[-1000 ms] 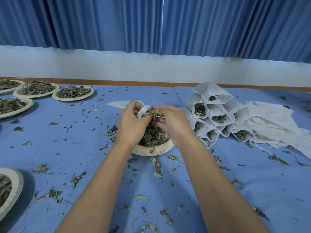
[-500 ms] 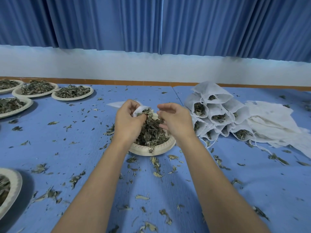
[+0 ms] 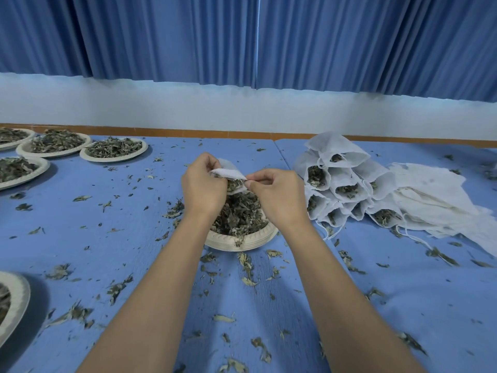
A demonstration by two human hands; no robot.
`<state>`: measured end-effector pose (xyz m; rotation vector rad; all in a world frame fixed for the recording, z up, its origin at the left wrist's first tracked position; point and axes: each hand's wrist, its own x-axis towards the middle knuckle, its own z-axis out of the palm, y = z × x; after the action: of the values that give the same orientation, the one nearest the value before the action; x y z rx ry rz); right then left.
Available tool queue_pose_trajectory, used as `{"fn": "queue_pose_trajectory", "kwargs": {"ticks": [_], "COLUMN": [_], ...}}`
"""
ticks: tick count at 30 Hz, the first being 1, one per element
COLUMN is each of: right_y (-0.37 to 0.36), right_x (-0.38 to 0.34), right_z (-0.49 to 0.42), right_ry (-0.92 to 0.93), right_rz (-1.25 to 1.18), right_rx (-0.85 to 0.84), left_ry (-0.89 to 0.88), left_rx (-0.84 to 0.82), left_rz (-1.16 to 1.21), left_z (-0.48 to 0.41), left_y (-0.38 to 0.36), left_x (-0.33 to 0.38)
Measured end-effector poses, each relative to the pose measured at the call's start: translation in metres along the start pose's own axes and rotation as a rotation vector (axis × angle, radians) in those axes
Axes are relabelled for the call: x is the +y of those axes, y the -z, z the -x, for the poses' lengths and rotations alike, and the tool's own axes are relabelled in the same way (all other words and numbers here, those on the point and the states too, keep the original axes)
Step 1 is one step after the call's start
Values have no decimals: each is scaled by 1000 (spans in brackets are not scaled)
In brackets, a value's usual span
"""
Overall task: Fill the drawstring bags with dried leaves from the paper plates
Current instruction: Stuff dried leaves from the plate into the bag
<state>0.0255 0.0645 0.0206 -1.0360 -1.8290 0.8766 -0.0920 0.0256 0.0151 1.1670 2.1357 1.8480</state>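
- Your left hand (image 3: 203, 188) has its fingers curled, and it pinches the left edge of a white drawstring bag (image 3: 228, 172) at the mouth.
- Your right hand (image 3: 277, 196) pinches the right edge of the same mouth between thumb and forefinger. Its other fingers are curled loosely beneath.
- Between your two hands the mouth of the bag is stretched open towards you, and leaves show inside it.
- You hold the bag in the air just above the far side of a paper plate (image 3: 242, 242). The far end of the bag is hidden behind your left hand.
- The plate sits on the blue table (image 3: 121, 211) under your wrists and carries a heap of dried leaves (image 3: 239, 214).
- Just to the right of your right hand lies a pile of filled bags (image 3: 338, 181) with their open mouths facing you and leaves showing inside.
- Touching that pile on its right is a stack of flat bags (image 3: 435, 195), and thin strings trail from it over the table.
- More plates (image 3: 115, 158) heaped with leaves stand at the far left of the table. Another is cut off by the lower left edge of the view.
- Loose leaves (image 3: 247, 267) are scattered all over the tabletop, thickest around the plate in front of you.
- A pleated blue curtain (image 3: 242, 36) hangs behind the table.
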Motion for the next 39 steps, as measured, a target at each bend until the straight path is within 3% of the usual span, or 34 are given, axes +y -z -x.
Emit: {"fn": "queue_pose_trajectory", "kwargs": {"ticks": [5, 9, 13, 16, 19, 22, 28, 32, 39], "right_y": [-5, -7, -8, -8, -8, -7, -6, -5, -7], "right_x": [-1, -1, -2, -3, -5, -5, -7, -6, -4], "right_z": [0, 2, 2, 3, 4, 5, 6, 4, 4], "right_ry": [-6, -23, -55, -73, -74, -62, 2, -6, -45], "right_rz": [-12, -32, -96, -140, -142, -108, 19, -4, -73], "right_rx": [23, 56, 58, 53, 37, 13, -132, -29, 49], "left_ry": [15, 171, 309, 240, 90, 77, 23, 39, 293], "left_rx": [5, -174, -389, -485, -422, -262, 26, -27, -332], "left_rz": [-89, 77, 390, 276, 90, 136, -139, -79, 426], "left_z": [-4, -1, 0, 2, 7, 5, 0, 1, 8], "left_y": [3, 10, 22, 25, 20, 17, 10, 9, 20], "left_x": [1, 2, 7, 6, 1, -5, -6, -3, 10]}}
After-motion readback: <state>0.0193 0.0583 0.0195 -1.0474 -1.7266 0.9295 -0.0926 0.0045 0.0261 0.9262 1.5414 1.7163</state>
